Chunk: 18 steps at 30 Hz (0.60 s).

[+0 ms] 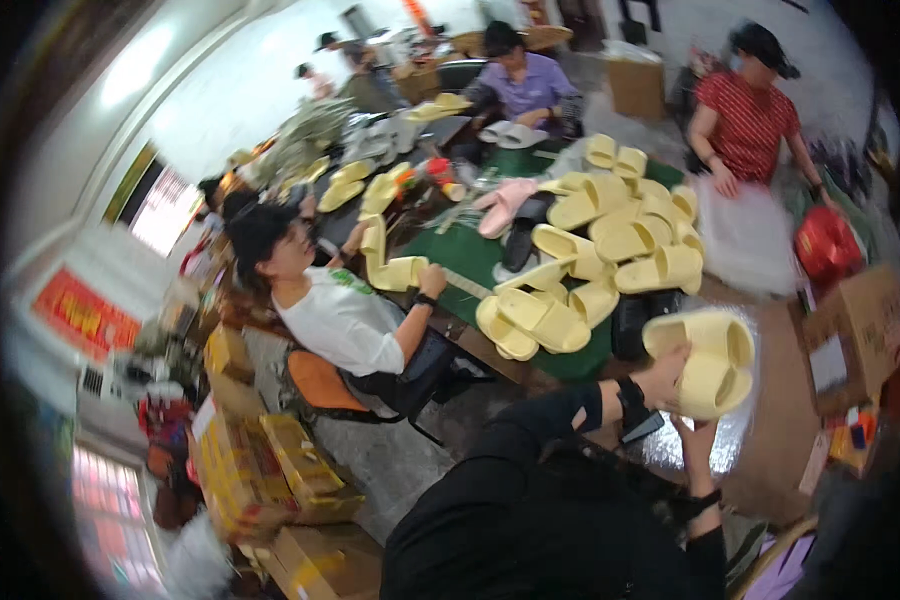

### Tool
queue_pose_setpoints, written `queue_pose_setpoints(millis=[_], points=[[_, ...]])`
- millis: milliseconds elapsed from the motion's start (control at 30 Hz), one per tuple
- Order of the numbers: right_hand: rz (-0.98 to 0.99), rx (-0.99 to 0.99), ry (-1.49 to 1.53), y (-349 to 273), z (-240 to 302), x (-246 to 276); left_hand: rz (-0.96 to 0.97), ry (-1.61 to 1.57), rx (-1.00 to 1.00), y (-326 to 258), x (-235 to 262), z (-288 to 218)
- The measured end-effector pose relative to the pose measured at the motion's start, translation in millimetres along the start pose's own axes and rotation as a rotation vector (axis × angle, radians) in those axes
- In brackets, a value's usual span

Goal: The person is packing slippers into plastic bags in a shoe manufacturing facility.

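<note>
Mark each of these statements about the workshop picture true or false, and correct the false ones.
1. The person's hands hold a pair of pale yellow slippers. True.
2. The heap of slippers lies on a red table. False: the table top is green.
3. The left hand has a dark band at the wrist. True.
4. The co-worker in the white shirt stands with empty hands. False: that person sits and holds a yellow slipper.
5. Cardboard boxes stand on the floor. True.

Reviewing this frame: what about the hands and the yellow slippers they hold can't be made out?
Head view:
- Right hand: mostly hidden behind the pair of yellow slippers; grip unclear.
- Left hand: fingers hidden behind the slippers.
- Slipper soles: turned away.
- Heap of slippers: blurred, uncountable.
</note>
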State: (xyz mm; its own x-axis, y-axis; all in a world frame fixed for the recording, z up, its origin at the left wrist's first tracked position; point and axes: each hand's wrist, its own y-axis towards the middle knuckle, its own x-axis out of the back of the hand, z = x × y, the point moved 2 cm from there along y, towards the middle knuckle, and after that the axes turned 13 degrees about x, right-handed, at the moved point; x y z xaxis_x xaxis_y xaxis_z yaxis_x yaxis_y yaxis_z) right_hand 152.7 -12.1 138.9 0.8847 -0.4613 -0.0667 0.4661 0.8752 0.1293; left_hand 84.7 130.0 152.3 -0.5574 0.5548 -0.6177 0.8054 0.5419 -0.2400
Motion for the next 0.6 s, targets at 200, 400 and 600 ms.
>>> queue_pose_setpoints(millis=[200,400,600], points=[[-0.063,-0.031,-0.11,-35.8,-0.1,2.3,-0.343,-0.338,0.343,-6.2,-4.8,69.2],[-0.413,0.165,-0.178,-27.0,-24.9,64.5,-0.396,-0.569,0.41,6.5,-6.1,105.3],[-0.405,0.253,-0.556,2.8,-28.0,121.9,-0.161,-0.403,0.707,12.7,-23.4,117.4]])
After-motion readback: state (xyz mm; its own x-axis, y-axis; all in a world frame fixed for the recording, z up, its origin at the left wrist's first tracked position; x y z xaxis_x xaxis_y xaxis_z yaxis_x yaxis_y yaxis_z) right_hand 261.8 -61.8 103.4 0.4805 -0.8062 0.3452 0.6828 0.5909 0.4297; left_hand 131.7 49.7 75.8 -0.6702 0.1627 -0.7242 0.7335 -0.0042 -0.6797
